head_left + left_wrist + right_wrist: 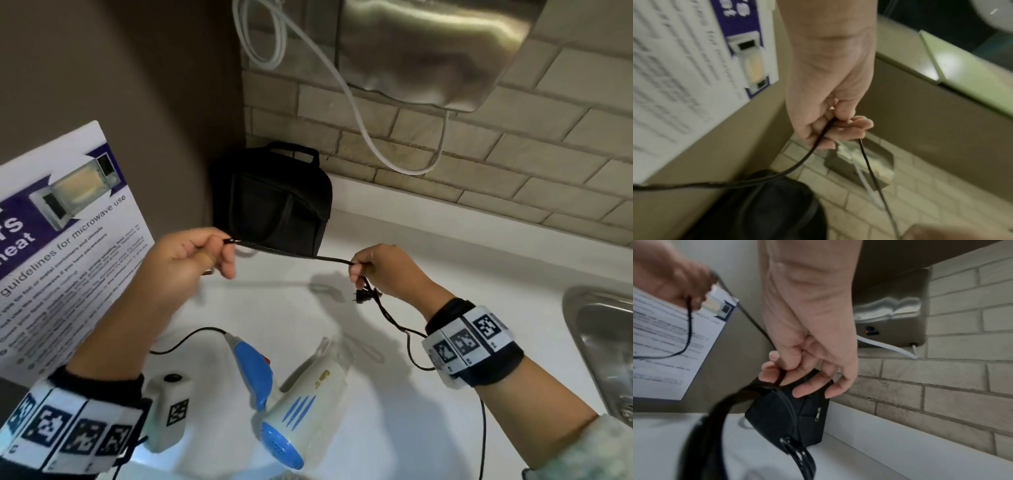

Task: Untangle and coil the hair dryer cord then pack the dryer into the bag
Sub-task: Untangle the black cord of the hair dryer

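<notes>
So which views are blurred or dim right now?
Head view: bright and mostly sharp, left hand slightly smeared. Left wrist view: dim, poster motion-blurred. Right wrist view: cord near the lens badly out of focus, black bag and brick wall clearer.

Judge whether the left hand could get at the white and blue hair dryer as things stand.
Probably yes: the white and blue hair dryer lies uncovered on the counter below the left hand, but that hand must first release the thin black cord.

You wear black wristbands (pixel 478 346) with white square-patterned tags, a small white camera box (pixel 169 413) beside the left one, and a pale fuzzy sleeve (pixel 589 452).
</notes>
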A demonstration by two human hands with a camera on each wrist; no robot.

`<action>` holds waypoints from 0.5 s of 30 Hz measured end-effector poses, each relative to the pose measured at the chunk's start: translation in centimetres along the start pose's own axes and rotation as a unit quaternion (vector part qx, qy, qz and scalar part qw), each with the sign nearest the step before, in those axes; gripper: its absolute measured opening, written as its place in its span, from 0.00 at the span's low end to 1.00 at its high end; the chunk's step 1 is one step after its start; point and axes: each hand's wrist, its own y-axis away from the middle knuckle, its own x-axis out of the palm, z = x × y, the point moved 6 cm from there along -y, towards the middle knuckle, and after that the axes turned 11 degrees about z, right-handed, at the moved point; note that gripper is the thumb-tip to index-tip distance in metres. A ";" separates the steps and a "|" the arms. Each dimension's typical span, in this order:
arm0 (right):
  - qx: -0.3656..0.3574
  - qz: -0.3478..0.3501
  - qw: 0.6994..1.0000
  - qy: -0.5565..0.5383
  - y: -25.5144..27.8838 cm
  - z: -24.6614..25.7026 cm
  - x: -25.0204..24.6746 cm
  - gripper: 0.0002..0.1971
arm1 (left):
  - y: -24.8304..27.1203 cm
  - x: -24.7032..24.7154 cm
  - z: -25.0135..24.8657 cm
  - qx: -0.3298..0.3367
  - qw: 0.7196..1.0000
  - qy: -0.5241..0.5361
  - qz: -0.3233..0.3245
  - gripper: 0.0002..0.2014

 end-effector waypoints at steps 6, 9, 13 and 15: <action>0.008 0.012 1.000 -0.027 0.8 0.2 -0.3 0.15 | -1.2 -0.5 8.5 -0.186 0.952 -0.244 -0.018 0.13; 0.008 0.024 0.999 -0.020 1.1 1.4 -0.2 0.15 | -1.8 2.7 8.1 -0.167 0.883 -0.434 0.068 0.14; -0.020 0.047 0.999 0.010 1.6 3.5 0.3 0.14 | -2.6 8.9 3.7 -0.017 0.896 -0.412 0.165 0.35; -0.038 0.051 0.998 0.016 1.8 4.1 0.5 0.11 | -2.9 11.1 1.9 0.025 0.893 -0.406 0.193 0.38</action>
